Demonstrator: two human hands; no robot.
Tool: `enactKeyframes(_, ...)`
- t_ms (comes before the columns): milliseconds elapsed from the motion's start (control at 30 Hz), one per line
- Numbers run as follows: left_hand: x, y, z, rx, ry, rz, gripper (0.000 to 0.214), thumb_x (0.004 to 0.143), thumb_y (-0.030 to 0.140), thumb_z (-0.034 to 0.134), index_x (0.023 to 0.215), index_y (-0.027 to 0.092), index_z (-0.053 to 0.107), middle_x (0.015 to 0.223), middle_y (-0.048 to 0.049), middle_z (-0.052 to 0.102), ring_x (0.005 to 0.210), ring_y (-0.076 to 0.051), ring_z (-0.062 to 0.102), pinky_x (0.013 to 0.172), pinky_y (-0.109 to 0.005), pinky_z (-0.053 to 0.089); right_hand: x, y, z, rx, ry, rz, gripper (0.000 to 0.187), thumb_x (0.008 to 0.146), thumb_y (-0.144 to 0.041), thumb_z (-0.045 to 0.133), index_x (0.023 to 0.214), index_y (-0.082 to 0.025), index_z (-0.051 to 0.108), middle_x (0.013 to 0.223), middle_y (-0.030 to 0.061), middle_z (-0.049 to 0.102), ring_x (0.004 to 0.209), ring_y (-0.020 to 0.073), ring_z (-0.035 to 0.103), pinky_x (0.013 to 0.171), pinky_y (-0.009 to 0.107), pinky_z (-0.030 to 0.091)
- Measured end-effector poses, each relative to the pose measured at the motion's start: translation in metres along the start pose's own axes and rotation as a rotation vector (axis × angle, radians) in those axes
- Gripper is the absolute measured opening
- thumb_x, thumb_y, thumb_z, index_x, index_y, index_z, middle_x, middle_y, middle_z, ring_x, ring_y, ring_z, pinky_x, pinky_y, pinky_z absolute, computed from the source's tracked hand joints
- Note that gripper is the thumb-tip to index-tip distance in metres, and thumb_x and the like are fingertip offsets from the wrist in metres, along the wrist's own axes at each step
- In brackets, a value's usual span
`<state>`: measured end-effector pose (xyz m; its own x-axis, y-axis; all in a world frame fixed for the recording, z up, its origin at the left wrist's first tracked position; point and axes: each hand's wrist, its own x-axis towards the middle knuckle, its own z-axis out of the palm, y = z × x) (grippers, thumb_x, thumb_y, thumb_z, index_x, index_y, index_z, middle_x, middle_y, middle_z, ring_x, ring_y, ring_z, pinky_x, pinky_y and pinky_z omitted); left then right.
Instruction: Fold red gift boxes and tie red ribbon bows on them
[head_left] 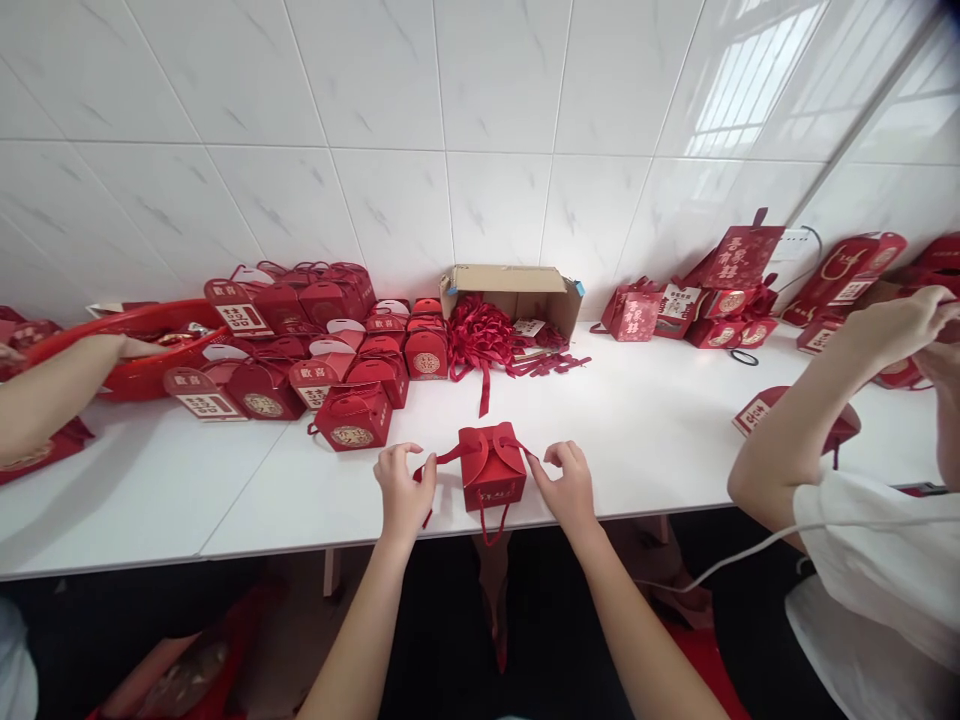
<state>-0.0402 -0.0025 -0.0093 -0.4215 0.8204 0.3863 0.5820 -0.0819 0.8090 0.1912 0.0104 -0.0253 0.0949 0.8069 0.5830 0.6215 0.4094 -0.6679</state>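
Observation:
A small red gift box [493, 484] stands upright near the table's front edge, its curved top flaps folded together. A red ribbon [459, 452] runs across its top and out to both sides. My left hand [403, 488] pinches the ribbon's left end, whose tail hangs below the fingers. On the other side my right hand [568, 484] pinches the right end between thumb and finger. Both hands are apart from the box itself. A thin red cord handle [493, 528] droops over the box's front and past the table edge.
Several finished-looking red boxes [351, 416] are grouped at the left. A cardboard box [510, 279] of red ribbons [480, 335] lies against the tiled wall. At far left a co-worker's arm reaches into a red basket [135, 385]; another person's arms [817, 400] are at the right.

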Motion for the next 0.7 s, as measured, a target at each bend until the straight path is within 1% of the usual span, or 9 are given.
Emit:
enactKeyframes(33,-0.003,0.004,-0.007,0.005,-0.034,0.026,0.019,0.075,0.038,0.06,0.081,0.02,0.056,0.095,-0.0071,0.056,0.098,-0.025,0.051,0.082,-0.035,0.042,-0.002,-0.001,-0.005,0.029,-0.036,-0.001,0.026,0.085,-0.036,0.056,0.065,-0.02,0.05,0.068,0.0013,0.05,0.067,0.0168,0.048,0.064,0.028,0.038)
enactKeyframes(100,-0.01,0.013,-0.019,-0.031,-0.24,0.041,0.023,0.082,0.041,0.054,0.08,0.02,0.063,0.087,-0.0055,0.061,0.085,-0.022,0.056,0.077,-0.032,0.044,-0.005,-0.004,-0.012,0.083,-0.187,0.022,0.036,0.088,-0.042,0.05,0.059,-0.02,0.049,0.061,0.0001,0.047,0.06,0.0156,0.046,0.06,0.027,0.037)
enactKeyframes(167,-0.016,0.02,-0.025,-0.05,-0.48,-0.011,0.031,0.087,0.044,0.046,0.088,0.021,0.067,0.082,-0.0044,0.065,0.076,-0.021,0.059,0.07,-0.031,0.045,-0.007,-0.007,-0.016,0.137,-0.37,0.119,0.046,0.091,-0.047,0.042,0.055,-0.021,0.05,0.053,-0.0013,0.044,0.053,0.015,0.044,0.055,0.027,0.034)
enactKeyframes(233,-0.021,0.02,-0.022,-0.036,-0.589,-0.104,0.035,0.088,0.047,0.044,0.101,0.023,0.067,0.088,-0.0055,0.068,0.082,-0.024,0.063,0.073,-0.033,0.046,-0.008,-0.009,-0.015,0.22,-0.476,0.254,0.052,0.092,-0.053,0.035,0.055,-0.021,0.052,0.049,-0.0012,0.044,0.054,0.0169,0.049,0.056,0.028,0.035)
enactKeyframes(333,-0.021,0.011,-0.006,-0.145,-0.511,-0.218,0.041,0.085,0.049,0.051,0.117,0.025,0.062,0.115,-0.0089,0.064,0.112,-0.028,0.057,0.087,-0.036,0.044,-0.007,-0.009,-0.007,0.426,-0.5,0.454,0.06,0.089,-0.063,0.031,0.053,-0.021,0.054,0.046,-0.0002,0.045,0.056,0.0178,0.053,0.057,0.028,0.039)
enactKeyframes(400,-0.018,0.006,0.007,-0.338,-0.406,-0.267,0.044,0.084,0.048,0.055,0.122,0.026,0.057,0.123,-0.0088,0.058,0.119,-0.026,0.052,0.092,-0.034,0.043,-0.005,-0.01,0.001,0.603,-0.456,0.607,0.063,0.086,-0.068,0.031,0.052,-0.02,0.055,0.044,-0.0022,0.041,0.046,0.0135,0.045,0.05,0.026,0.036)
enactKeyframes(467,-0.013,0.005,0.017,-0.572,-0.314,-0.328,0.046,0.084,0.047,0.056,0.126,0.029,0.054,0.119,-0.0066,0.059,0.114,-0.021,0.054,0.09,-0.031,0.044,0.0,-0.012,0.007,0.843,-0.315,0.732,0.057,0.084,-0.068,0.04,0.067,-0.019,0.063,0.051,-0.0036,0.045,0.042,0.0095,0.039,0.045,0.024,0.034)
enactKeyframes(567,-0.002,0.012,0.018,-0.909,-0.211,-0.433,0.045,0.082,0.046,0.06,0.123,0.029,0.055,0.104,-0.0039,0.063,0.098,-0.017,0.06,0.081,-0.028,0.048,0.012,-0.017,0.009,1.176,-0.051,0.789,0.041,0.076,-0.058,0.061,0.099,-0.024,0.066,0.076,-0.0015,0.058,0.052,0.0082,0.048,0.049,0.022,0.04)
enactKeyframes(700,0.016,0.028,0.003,-1.124,-0.031,-0.504,0.036,0.074,0.042,0.069,0.103,0.023,0.068,0.085,-0.0026,0.065,0.075,-0.012,0.061,0.07,-0.024,0.048,0.032,-0.021,0.002,1.215,0.122,0.762,0.033,0.069,-0.048,0.073,0.088,-0.021,0.07,0.095,0.0033,0.063,0.062,0.0087,0.053,0.053,0.023,0.045)
